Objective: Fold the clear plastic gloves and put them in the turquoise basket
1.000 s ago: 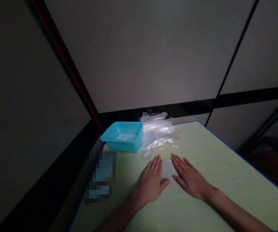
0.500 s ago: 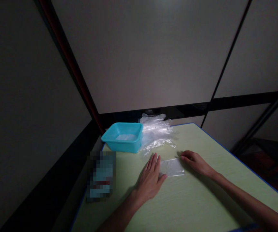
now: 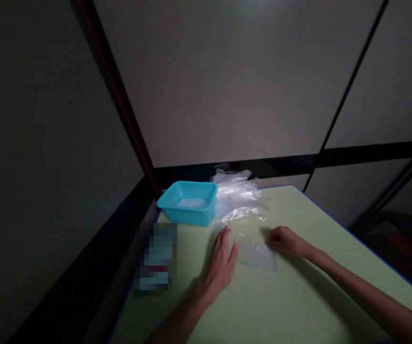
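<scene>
A thin, see-through plastic piece (image 3: 256,254), flat and roughly four-sided, lies slanted on the table between my hands. I cannot tell whether it is a bag or a folded glove. My right hand (image 3: 287,241) is closed, its fingertips pinched at the piece's upper right corner. To the left is my left hand (image 3: 222,262), tilted on its side with fingers stretched and thumb apart. Its thumb is close to the left edge of the plastic; whether they touch is unclear. Behind the hands rests a crumpled heap of clear plastic (image 3: 236,197), with finger-like ends resembling disposable gloves.
A turquoise basin (image 3: 188,217) stands at the back left, with whitish, see-through material (image 3: 192,203) inside. A blurred-out flat item (image 3: 157,258) lies at the left edge. The pale green table (image 3: 263,310) has a blue rim, and panelled walls rise behind and to the left.
My left hand has lifted from lying flat and turned onto its side. My right fingers have closed on the plastic's corner. The plastic has turned, its lower right corner now nearer me.
</scene>
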Demonstrator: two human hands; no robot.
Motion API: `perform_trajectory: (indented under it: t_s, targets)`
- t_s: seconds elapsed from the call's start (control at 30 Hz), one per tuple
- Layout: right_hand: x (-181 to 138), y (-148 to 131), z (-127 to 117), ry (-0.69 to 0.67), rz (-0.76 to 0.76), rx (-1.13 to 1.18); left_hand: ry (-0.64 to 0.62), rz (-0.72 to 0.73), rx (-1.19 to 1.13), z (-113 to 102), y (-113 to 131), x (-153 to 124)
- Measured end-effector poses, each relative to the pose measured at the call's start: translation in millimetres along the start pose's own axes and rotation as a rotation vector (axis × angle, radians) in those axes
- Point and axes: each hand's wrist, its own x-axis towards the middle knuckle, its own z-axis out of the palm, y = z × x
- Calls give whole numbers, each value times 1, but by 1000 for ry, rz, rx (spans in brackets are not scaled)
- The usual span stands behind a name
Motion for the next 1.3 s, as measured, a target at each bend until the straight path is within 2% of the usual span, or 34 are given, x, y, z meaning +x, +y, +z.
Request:
perform_trajectory:
  t_s: [0.17, 0.27, 0.33, 0.43, 0.57, 0.7, 0.8, 1.1, 1.2, 1.3]
  targets:
    - [-40, -18, 11, -69, -34, 8, 89, 53, -32, -1, -1, 2]
    - [-62, -31, 13, -122, -167, -12, 85, 95, -15, -2, 1, 3]
    - [-70, -36, 10, -127, -273, -107, 58, 112, -9, -3, 3, 2]
    - [-76, -35, 2, -56, -438, -350, -60, 189, 51, -7, 13, -5]
    - [-77, -30, 2, 47, -682, -637, -293, 345, 281, -16, 32, -20]
    - [-77, -30, 9, 71, -857, -726, -378, 342, 383, -18, 42, -30]
    - [-75, -32, 12, 39, -894, -745, -402, 318, 404, -16, 41, -33]
    - [-66, -28, 19, -37, -856, -689, -405, 283, 345, -16, 36, -34]
    - [-63, -27, 19, -12, -893, -638, -414, 302, 316, -19, 35, -34]
    - [-60, -29, 17, 6, -847, -541, -434, 336, 273, -22, 34, -34]
